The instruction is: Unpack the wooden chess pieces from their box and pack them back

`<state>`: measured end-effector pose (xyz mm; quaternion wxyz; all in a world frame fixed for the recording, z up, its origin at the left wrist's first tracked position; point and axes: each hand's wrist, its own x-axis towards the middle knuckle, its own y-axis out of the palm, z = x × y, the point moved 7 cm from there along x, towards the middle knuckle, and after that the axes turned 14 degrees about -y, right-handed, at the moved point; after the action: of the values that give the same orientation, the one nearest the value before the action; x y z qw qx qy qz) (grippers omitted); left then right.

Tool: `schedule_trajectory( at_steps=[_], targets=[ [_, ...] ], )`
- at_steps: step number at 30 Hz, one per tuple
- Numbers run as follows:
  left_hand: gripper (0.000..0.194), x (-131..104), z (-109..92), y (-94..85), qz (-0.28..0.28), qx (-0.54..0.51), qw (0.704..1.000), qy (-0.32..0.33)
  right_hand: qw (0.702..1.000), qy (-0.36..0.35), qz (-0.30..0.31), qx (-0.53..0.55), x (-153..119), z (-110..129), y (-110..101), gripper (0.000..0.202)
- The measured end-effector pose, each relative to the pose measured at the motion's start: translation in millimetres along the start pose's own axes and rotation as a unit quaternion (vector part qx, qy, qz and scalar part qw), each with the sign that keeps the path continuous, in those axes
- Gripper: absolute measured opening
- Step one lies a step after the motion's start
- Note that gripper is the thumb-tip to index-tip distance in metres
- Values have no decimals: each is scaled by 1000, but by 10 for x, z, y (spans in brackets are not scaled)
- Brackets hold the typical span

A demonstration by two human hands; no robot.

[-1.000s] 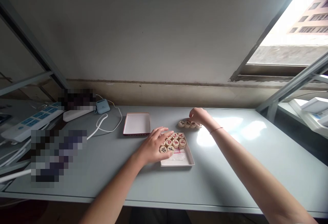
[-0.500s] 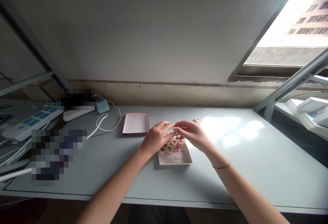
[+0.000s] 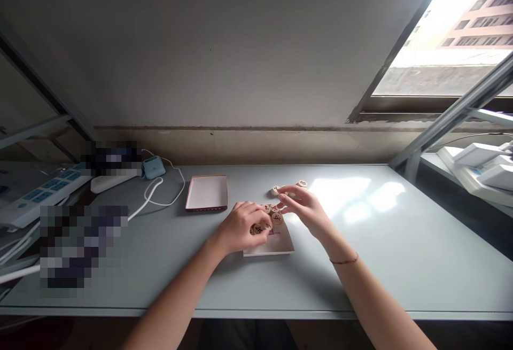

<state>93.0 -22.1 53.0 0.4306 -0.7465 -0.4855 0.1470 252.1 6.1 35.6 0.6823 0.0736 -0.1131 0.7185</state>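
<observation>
Left: shallow red-rimmed box half (image 3: 206, 192), open side up, nothing visible in it, flat on the grey desk (image 3: 420, 248). Left hand (image 3: 244, 227) next, curled over the near-left part of the white tray (image 3: 268, 254), thumb low, fingers above the pieces. Can't tell if it's clamped on one or just steadying the group; fingers cover the contact.

Step in hand looks like two-handed placing or straightening of xiangqi pieces (image 3: 276, 219) in the tray. Right hand (image 3: 302, 205) is over the tray's far-right side, thumb and fingertips slightly apart, no piece visible between them. Next move calls for a light fingertip pinch and clearance from neighbours, I'd judge; crowded pieces could get knocked.

Pieces look like short, pale, wood-toned discs, characters on top: red on the far ones, black on those by the left thumb. Pink mark on tray floor; near-right part uncovered. Beyond the tray, more loose pieces (image 3: 302, 183) on the desk, partly behind the right hand; count unclear.
</observation>
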Motion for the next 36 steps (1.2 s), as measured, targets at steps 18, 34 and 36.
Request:
schedule_trajectory(
  at_steps=[18,34,36],
  targets=[
    [10,-15,-61,80,25,80,996,26,917,-121,285,-252,-253,228,281,6],
    [56,14,169,116,52,81,995,-20,829,-238,297,-410,-359,191,480,7],
    [60,11,192,137,62,77,995,-31,828,-238,297,-411,-360,184,495,6]
  ],
)
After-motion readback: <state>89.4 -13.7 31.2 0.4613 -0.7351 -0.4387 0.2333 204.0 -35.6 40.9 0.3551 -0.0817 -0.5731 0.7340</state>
